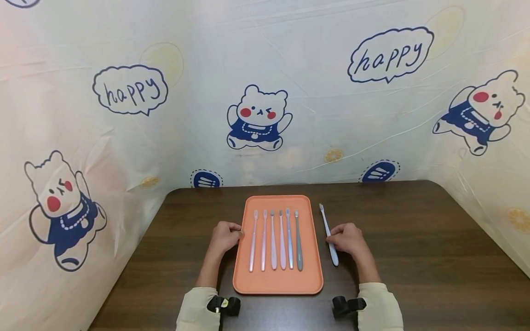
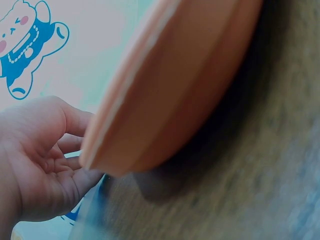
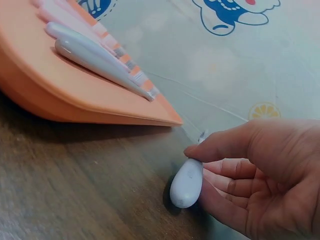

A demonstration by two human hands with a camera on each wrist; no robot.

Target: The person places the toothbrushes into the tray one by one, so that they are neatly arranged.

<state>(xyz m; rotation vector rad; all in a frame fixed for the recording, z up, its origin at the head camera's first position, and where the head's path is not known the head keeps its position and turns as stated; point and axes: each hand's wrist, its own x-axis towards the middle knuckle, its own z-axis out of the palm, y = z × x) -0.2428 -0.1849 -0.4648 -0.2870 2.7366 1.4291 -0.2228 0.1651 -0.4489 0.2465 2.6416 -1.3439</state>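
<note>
An orange tray (image 1: 278,282) lies on the table, and several toothbrushes (image 1: 273,248) in pink, blue and grey rest side by side on it. My left hand (image 1: 226,236) pinches the tray's left rim, the thumb and index finger meeting at its edge in the left wrist view. To the right of the tray, my right hand (image 1: 349,238) pinches a pale bluish-white toothbrush (image 1: 333,253) by its handle. The rounded handle end points toward me and the bristles away. In the right wrist view the handle appears close to the tabletop; whether it touches cannot be told.
The dark brown wooden table (image 1: 439,257) extends to both sides of the tray. Behind it hangs a pale curtain (image 1: 314,138) printed with bears and speech bubbles. Black cameras (image 1: 348,305) are strapped at both sleeves.
</note>
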